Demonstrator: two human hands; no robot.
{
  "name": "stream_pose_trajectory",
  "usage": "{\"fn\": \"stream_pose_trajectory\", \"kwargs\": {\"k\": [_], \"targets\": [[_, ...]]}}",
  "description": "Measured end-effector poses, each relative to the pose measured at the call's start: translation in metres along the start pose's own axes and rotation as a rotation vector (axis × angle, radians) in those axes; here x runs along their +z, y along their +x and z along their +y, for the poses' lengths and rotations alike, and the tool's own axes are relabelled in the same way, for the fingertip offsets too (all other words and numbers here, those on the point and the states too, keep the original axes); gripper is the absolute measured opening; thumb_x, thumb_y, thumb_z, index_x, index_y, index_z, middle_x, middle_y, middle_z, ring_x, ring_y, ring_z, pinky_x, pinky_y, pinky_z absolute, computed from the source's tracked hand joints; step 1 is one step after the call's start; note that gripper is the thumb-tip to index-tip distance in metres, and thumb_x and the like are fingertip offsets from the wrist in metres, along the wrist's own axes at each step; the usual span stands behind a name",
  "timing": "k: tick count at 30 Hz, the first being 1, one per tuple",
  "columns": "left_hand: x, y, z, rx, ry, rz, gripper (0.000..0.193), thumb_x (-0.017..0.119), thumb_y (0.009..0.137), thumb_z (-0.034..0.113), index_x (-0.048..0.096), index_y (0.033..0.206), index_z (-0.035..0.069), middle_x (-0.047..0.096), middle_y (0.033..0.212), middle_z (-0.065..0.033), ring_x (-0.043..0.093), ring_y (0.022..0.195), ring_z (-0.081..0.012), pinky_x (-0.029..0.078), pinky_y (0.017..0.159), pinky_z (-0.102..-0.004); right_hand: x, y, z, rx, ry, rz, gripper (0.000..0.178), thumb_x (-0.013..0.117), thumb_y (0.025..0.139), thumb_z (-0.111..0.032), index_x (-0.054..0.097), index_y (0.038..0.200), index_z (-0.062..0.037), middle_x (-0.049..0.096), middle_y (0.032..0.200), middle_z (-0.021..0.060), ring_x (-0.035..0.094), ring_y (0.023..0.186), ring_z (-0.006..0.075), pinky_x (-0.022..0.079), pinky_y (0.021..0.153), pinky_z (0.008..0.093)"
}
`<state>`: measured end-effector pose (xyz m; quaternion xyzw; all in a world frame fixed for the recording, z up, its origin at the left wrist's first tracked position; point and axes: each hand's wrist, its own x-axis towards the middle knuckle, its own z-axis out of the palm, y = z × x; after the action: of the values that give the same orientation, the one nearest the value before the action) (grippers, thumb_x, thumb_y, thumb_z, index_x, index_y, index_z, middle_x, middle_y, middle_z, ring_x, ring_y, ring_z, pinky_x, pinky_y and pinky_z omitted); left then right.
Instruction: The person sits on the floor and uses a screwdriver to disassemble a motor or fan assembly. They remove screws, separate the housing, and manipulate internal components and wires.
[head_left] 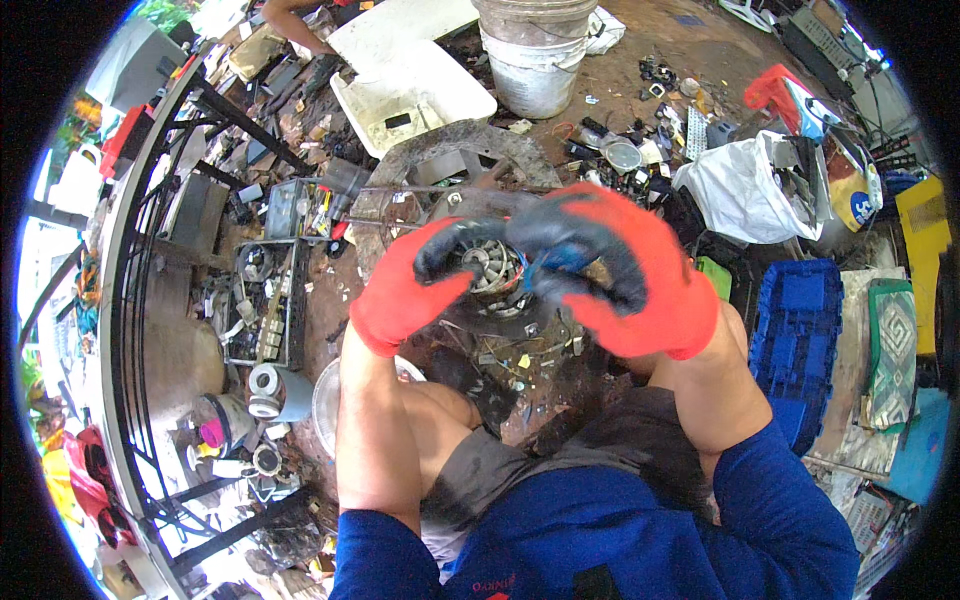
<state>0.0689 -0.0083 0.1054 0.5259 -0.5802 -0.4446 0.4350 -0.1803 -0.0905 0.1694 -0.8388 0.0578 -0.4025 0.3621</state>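
Observation:
Both hands wear red gloves with black-coated fingers. My left hand (pixel 415 290) is curled round a round metal motor part (pixel 488 263) with fins or vanes on its face. Close beside it on the right, my right hand (pixel 640 275) is closed on bunched blue strands (pixel 550 262), perhaps wire; motion blur keeps the kind unclear. The strands reach toward the motor part's right side. Beneath the hands lies a heavy, dirty metal block (pixel 450 155), partly hidden by the gloves, with scraps scattered on the ground in front of it.
A white plastic basin (pixel 455 95) and stacked buckets (pixel 535 60) stand ahead. To the left are a crate of metal parts (pixel 298 310) and a black metal frame (pixel 125 300). On the right are a white sack (pixel 740 190) and a blue plastic case (pixel 795 340). Another person's arm (pixel 295 25) shows far left.

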Motion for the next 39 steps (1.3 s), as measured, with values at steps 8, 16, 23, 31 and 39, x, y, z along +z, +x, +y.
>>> {"fn": "stream_pose_trajectory", "kwargs": {"k": [8,16,23,31,39], "targets": [[-0.011,0.003,0.008,0.077,0.222,-0.271,0.043,0.072,0.073,0.0,0.063,0.114,0.001,0.069,0.101,-0.0127,0.064,0.092,-0.0201,0.05,0.085,-0.0357,0.034,0.0,0.009,0.004,-0.127,-0.168,0.053,0.074,0.075,-0.01,0.057,0.125,-0.0119,0.06,0.116,0.0168,0.062,0.099,0.039,0.054,0.082,0.0456],[-0.01,0.004,0.0,0.047,0.155,-0.285,0.041,0.072,0.071,0.001,0.065,0.112,0.002,0.069,0.099,-0.0148,0.066,0.09,-0.0236,0.051,0.083,-0.0371,0.036,0.0,0.013,0.005,-0.076,-0.165,0.054,0.074,0.074,-0.007,0.057,0.125,-0.0116,0.061,0.114,0.0172,0.062,0.099,0.0391,0.054,0.081,0.0446],[-0.01,0.003,-0.003,0.05,0.169,-0.268,0.043,0.073,0.07,0.0,0.065,0.112,0.002,0.069,0.098,-0.0148,0.065,0.09,-0.0231,0.051,0.083,-0.0375,0.035,0.0,0.009,0.033,-0.083,-0.157,0.054,0.074,0.074,-0.007,0.057,0.124,-0.0105,0.062,0.113,0.0173,0.062,0.098,0.0398,0.054,0.08,0.0449],[-0.01,0.003,-0.003,0.05,0.139,-0.278,0.044,0.072,0.07,-0.002,0.065,0.113,0.002,0.069,0.099,-0.0145,0.065,0.09,-0.0222,0.05,0.083,-0.0367,0.034,0.001,0.008,0.033,-0.089,-0.143,0.054,0.074,0.074,-0.008,0.056,0.125,-0.0103,0.061,0.115,0.0178,0.063,0.098,0.0404,0.054,0.081,0.0451],[-0.008,0.004,-0.005,0.039,0.14,-0.27,0.045,0.073,0.07,-0.002,0.064,0.114,0.002,0.07,0.1,-0.0148,0.066,0.092,-0.0228,0.051,0.084,-0.0368,0.035,-0.001,0.01,0.037,-0.123,-0.159,0.055,0.074,0.074,-0.01,0.056,0.126,-0.0107,0.061,0.116,0.0182,0.062,0.1,0.0412,0.053,0.083,0.0464]]}}
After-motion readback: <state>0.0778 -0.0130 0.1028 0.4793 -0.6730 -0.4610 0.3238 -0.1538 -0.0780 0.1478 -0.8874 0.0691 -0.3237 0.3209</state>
